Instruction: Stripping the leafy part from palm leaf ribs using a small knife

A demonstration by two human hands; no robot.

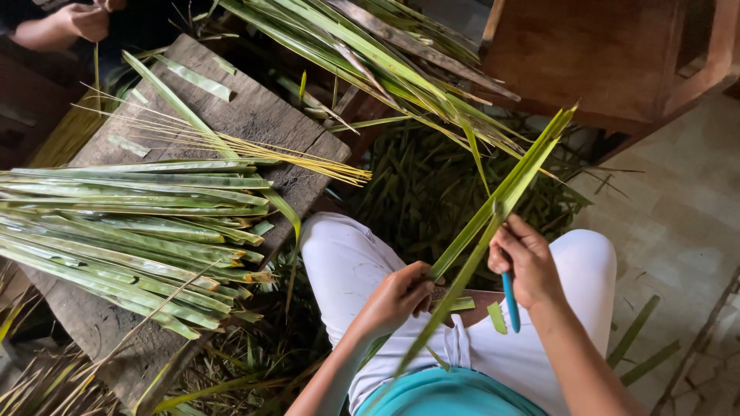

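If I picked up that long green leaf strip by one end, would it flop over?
Probably only a little: the long green palm leaf strip juts up almost straight past the right hand. It looks thin, so likely light. The left hand pinches it lower down, and it might tear lengthwise.
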